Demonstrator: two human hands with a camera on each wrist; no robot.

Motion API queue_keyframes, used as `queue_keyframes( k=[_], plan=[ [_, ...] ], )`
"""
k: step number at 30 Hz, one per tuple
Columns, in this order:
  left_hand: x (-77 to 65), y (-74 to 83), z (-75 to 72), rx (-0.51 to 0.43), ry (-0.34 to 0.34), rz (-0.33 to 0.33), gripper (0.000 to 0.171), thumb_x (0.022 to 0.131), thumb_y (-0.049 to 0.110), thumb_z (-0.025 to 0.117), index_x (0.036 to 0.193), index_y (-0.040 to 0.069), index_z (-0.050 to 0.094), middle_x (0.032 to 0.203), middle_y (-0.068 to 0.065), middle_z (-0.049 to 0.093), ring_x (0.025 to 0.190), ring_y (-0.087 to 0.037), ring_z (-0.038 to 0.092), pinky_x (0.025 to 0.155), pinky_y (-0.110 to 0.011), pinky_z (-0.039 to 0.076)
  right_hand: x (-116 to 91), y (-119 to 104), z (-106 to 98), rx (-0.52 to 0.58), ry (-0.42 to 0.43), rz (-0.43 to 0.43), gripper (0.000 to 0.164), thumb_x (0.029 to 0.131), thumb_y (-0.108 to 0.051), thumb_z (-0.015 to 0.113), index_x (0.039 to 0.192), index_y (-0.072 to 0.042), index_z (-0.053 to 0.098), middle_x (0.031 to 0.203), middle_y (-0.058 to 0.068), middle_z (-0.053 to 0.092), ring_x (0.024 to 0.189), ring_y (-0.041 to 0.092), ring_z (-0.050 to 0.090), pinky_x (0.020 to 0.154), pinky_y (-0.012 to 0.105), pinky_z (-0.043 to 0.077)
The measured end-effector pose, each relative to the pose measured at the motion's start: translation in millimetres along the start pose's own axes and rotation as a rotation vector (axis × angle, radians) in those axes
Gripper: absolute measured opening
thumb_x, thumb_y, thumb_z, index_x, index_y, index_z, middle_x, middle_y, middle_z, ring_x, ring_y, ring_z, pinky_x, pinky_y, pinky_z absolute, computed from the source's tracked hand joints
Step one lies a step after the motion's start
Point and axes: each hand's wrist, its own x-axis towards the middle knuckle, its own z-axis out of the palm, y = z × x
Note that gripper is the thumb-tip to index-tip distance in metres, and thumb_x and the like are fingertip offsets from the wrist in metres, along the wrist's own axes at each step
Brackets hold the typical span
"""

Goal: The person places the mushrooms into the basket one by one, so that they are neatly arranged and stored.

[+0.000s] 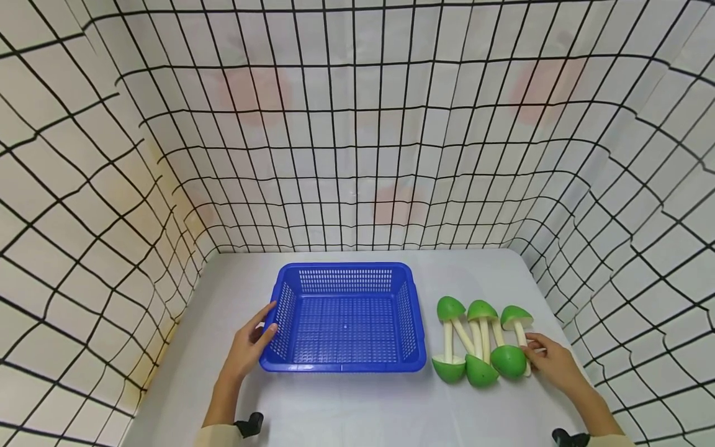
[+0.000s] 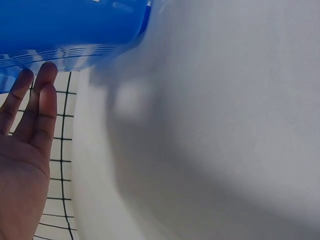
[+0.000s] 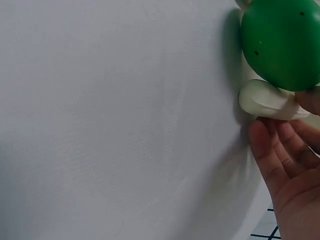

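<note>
A blue plastic basket (image 1: 345,367) with slotted walls stands on the table, and nothing lies in it. My left hand (image 1: 248,344) is at its left side, thumb and forefinger right at the rim. In the left wrist view the straight fingers (image 2: 47,107) reach the basket's outer wall (image 2: 75,30). To the basket's right lie several toy mushrooms (image 1: 481,371) with green caps and white stems. My right hand (image 1: 553,363) pinches the stem of the rightmost mushroom (image 1: 520,333). Its thumb and fingers are on opposite sides of the pale stem (image 3: 267,100) in the right wrist view.
A white table (image 1: 346,410) carries the basket and mushrooms. Black wire grid (image 1: 357,130) with white sheeting behind it rises at the back and both sides. The mushrooms lie close together in two rows, caps pointing away and toward me.
</note>
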Motion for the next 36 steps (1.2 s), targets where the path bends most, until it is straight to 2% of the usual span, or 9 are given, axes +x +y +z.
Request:
queue_keyframes(
  k=[5,10,13,21,27,32,36],
  plan=[
    [-2.9,2.9,3.0,-0.062,-0.004,-0.015,0.053,0.105,0.024,0.06,0.157,0.022,0.045,0.148,-0.023,0.055,0.12,-0.047,0.065,0.094,-0.056,0.059,-1,-3,-3,0.005,-0.035,0.027,0.055,0.104,-0.027,0.062,0.14,0.012,0.051,0.112,0.022,0.068,0.078,-0.001,0.064,0.064,0.023,0.058],
    [-5.8,7.9,3.4,-0.108,-0.014,-0.044,0.054,0.106,0.016,0.056,0.158,0.016,0.042,0.162,-0.025,0.038,0.133,-0.057,0.052,0.101,-0.067,0.05,-3,-7,-7,-0.025,0.023,-0.008,0.053,0.104,-0.028,0.062,0.139,0.01,0.053,0.114,0.023,0.067,0.078,-0.009,0.057,0.063,0.021,0.057],
    [-6.4,6.7,3.5,-0.109,-0.009,-0.047,0.054,0.106,0.017,0.056,0.158,0.018,0.043,0.163,-0.022,0.037,0.137,-0.056,0.049,0.104,-0.068,0.048,-5,-13,-10,-0.024,0.065,-0.04,0.05,0.103,-0.025,0.064,0.138,0.01,0.055,0.112,0.022,0.067,0.078,-0.013,0.053,0.061,0.021,0.056],
    [-5.7,-1.6,6.3,-0.131,-0.002,-0.06,0.053,0.105,0.029,0.058,0.156,0.029,0.045,0.161,-0.015,0.043,0.133,-0.051,0.056,0.1,-0.064,0.052,-6,-34,-20,-0.054,0.138,-0.074,0.046,0.103,-0.025,0.064,0.137,0.007,0.057,0.111,0.019,0.067,0.08,-0.013,0.048,0.058,0.021,0.053],
    [-6.5,-2.3,7.4,-0.142,0.004,-0.068,0.052,0.106,0.026,0.055,0.157,0.029,0.044,0.16,-0.015,0.044,0.134,-0.051,0.054,0.102,-0.067,0.05,-2,-48,-23,-0.076,0.174,-0.1,0.048,0.103,-0.029,0.064,0.138,0.003,0.058,0.113,0.018,0.068,0.082,-0.016,0.046,0.06,0.02,0.051],
    [-6.5,-0.6,8.3,-0.153,0.002,-0.075,0.051,0.107,0.024,0.054,0.158,0.028,0.044,0.16,-0.016,0.043,0.134,-0.051,0.054,0.103,-0.066,0.05,1,-61,-24,-0.021,0.179,-0.115,0.047,0.103,-0.028,0.064,0.138,0.003,0.058,0.115,0.02,0.068,0.08,-0.014,0.051,0.059,0.022,0.053],
    [-6.0,0.9,8.1,-0.157,0.001,-0.072,0.051,0.108,0.024,0.054,0.157,0.029,0.044,0.16,-0.015,0.044,0.134,-0.049,0.054,0.103,-0.065,0.05,4,-70,-22,0.047,0.157,-0.116,0.048,0.105,-0.03,0.062,0.14,0.003,0.056,0.117,0.02,0.067,0.076,-0.006,0.058,0.06,0.026,0.057]
  ],
)
